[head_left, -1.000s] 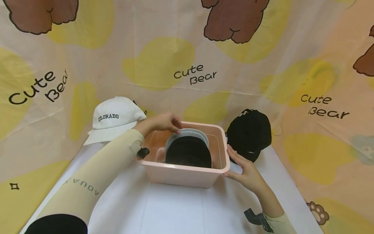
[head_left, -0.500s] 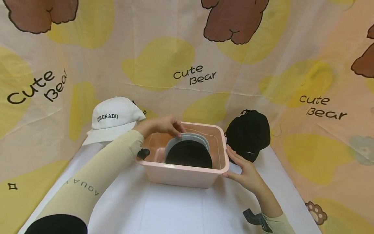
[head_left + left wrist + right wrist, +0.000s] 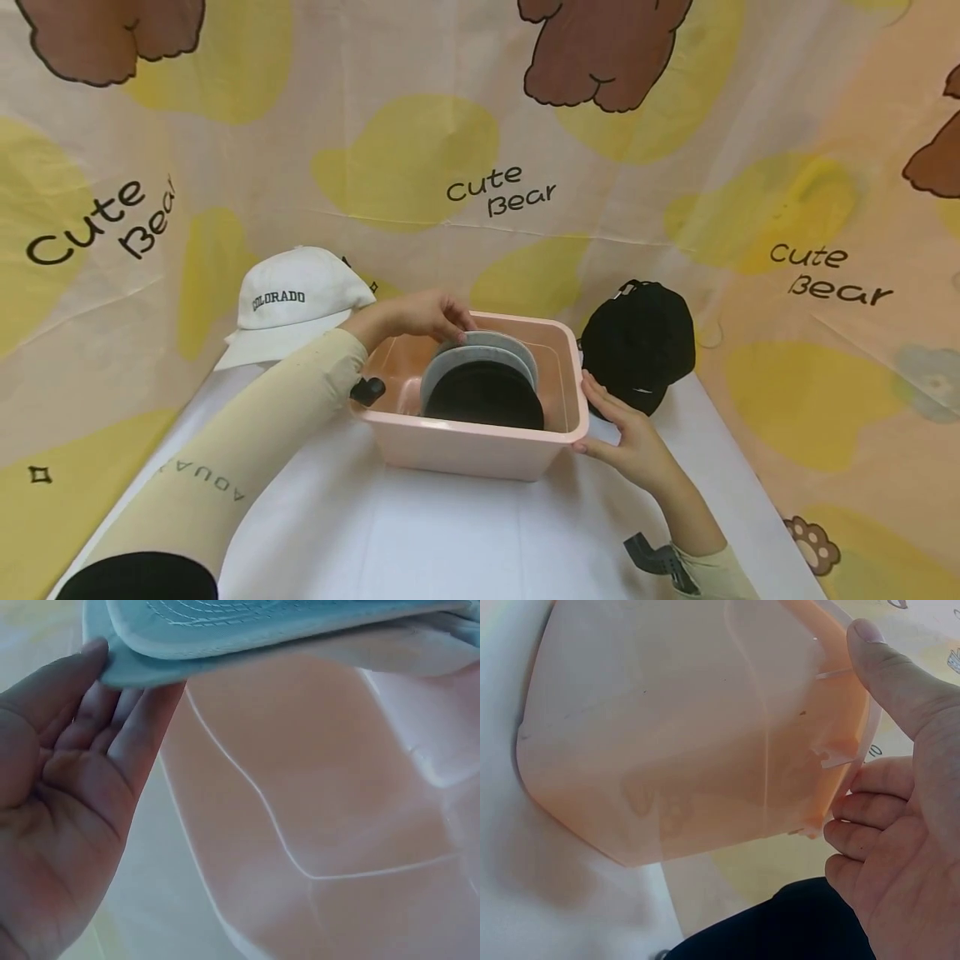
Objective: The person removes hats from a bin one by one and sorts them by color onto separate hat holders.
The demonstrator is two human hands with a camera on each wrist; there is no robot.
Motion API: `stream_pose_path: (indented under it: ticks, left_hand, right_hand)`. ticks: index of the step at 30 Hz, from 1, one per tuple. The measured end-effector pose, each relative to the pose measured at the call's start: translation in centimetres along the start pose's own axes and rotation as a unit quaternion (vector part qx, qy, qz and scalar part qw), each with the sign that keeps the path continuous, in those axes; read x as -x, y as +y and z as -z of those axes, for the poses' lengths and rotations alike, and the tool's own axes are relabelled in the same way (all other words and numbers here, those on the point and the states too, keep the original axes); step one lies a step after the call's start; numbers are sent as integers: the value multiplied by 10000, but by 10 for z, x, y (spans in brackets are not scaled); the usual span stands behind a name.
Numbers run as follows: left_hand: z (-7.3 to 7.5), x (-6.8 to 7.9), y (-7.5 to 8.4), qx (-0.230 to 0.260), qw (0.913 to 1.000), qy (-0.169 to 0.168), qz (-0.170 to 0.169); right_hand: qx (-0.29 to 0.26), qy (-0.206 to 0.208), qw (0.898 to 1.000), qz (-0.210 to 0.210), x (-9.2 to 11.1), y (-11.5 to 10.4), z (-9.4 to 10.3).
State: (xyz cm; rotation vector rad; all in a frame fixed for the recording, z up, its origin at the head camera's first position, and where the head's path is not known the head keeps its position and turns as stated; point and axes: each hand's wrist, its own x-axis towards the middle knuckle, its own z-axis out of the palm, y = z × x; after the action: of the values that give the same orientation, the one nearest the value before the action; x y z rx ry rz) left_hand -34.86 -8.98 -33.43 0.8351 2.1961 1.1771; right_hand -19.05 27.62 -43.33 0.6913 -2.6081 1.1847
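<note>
Wrinkled backdrop cloth (image 3: 405,167) printed with yellow blobs, brown bears and the words "Cute Bear" hangs behind a white tabletop (image 3: 442,533). At the far left rests a white baseball cap (image 3: 303,283), "COLORADO" lettered in dark type on its crown. A cream sleeve (image 3: 262,425), black at its lower end, crosses in front of part of this cap from the near left, with a small black fitting (image 3: 369,390) by its cuff. Beyond the cuff, the left hand (image 3: 431,315) reaches over the far left side of a pink plastic bin (image 3: 457,450). Its fingers are nearly closed, the thumb and the others pinching the edge of a grey-blue cap brim (image 3: 498,340). That brim is the farthest of three standing in the bin, rounded edges upward: just nearer is a paler grey-blue brim (image 3: 480,355), and nearest a black brim (image 3: 483,396). To the right, the right hand (image 3: 630,437) touches the bin's right end at the rim; its fingers are extended, thumb spread well away from them, wrapped around nothing. Just beyond that hand, beside the bin, sits a black baseball cap (image 3: 641,342), a buckle showing at its top. Nearer, a dark strap piece (image 3: 654,557) sits at the right wrist.
</note>
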Motion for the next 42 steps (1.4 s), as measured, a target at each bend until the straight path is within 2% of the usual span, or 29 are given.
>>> stream_pose_path:
  ticks: [4,11,17,19,24,26,34,42]
  left_hand:
    - [-2,3,8,-205,9988,396,-194]
    - [-6,8,18,-377,9960,773,-233]
    - [-7,11,26,-539,9887,1364,-318]
    - [-6,12,28,-519,9884,1398,-296]
    - [-5,17,29,-510,9930,1062,-103]
    - [-5,18,28,-578,9927,1058,-69]
    - [3,27,37,-697,9776,1968,-281]
    - [11,44,52,-665,9651,2456,-616]
  right_hand:
    - [50,6,10000,-31,1,1,0]
    - [42,12,10000,-14,0,1,0]
    - [17,34,10000,13,0,3,-1]
    - [29,37,10000,15,0,4,-1]
    - [12,29,10000,26,-1,4,-1]
    - [-1,28,10000,30,-1,4,-1]
    - [-35,5,10000,-15,0,1,-1]
    - [-65,4,10000,-16,0,1,-1]
